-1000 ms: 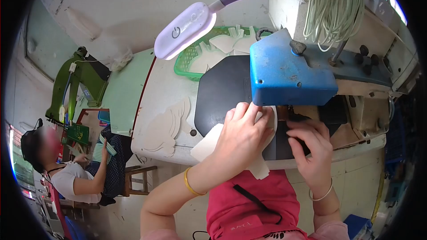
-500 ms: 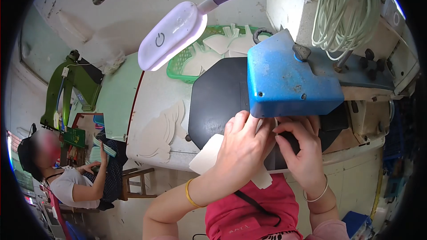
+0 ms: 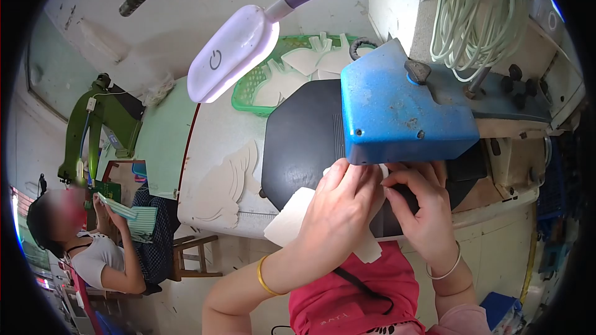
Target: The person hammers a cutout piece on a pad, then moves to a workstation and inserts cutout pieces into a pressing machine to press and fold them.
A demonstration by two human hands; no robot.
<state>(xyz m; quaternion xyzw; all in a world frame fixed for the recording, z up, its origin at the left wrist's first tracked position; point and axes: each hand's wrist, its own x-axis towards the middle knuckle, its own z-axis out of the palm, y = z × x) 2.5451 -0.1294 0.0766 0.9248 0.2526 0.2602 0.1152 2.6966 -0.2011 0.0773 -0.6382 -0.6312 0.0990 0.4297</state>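
A cream cut-out piece of sheet material (image 3: 290,217) lies under my left hand (image 3: 344,201), sticking out on both sides of the wrist. My left fingers are bent together over it, their tips close under the front edge of the blue machine head (image 3: 406,111). Just to the right, my right hand (image 3: 425,201) has its thumb and forefinger curled into a pinch beside the left fingers. Its other fingertips disappear beneath the blue housing, and what it pinches is hidden. The black machine bed plate (image 3: 301,142) spreads below both hands.
Stacked cream cut-outs (image 3: 226,186) lie on the white table's left side. Behind, a green basket (image 3: 248,96) holds more pieces. A purple lamp (image 3: 233,53) hangs over the table, near a coiled pale cord (image 3: 478,18). At left, a person (image 3: 102,254) handles green striped material by a green machine (image 3: 87,130).
My hands stay nearly in place, with the left fingers shifted slightly. The person at left has lifted their hands and part of the striped material. The whole view has shifted a little.
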